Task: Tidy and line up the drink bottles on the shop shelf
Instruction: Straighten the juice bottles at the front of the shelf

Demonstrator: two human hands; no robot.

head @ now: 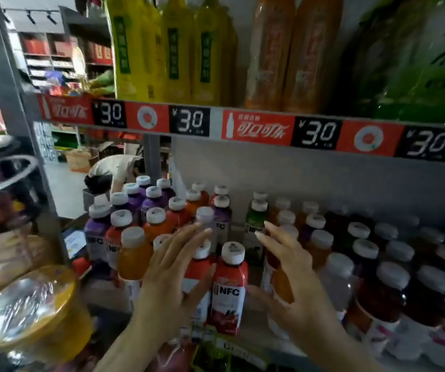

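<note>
Small white-capped juice bottles crowd the lower shelf in purple, orange, red and green. A red NFC bottle [228,287] stands at the front between my hands. My left hand [174,267] is spread open, fingers apart, in front of another red bottle [198,267] and beside an orange bottle [132,253]. My right hand [295,277] is open too, fingers pointing up-left, covering part of an orange bottle [280,283] at the right. A green NFC bottle [254,226] stands behind, across a gap. Neither hand grips anything.
The upper shelf edge [256,130] with red price strips hangs close above, carrying tall yellow, orange and green bottles. Dark juice bottles [377,285] fill the right. Plastic-wrapped packs [28,304] sit at the left. A person [114,170] bends over in the aisle behind.
</note>
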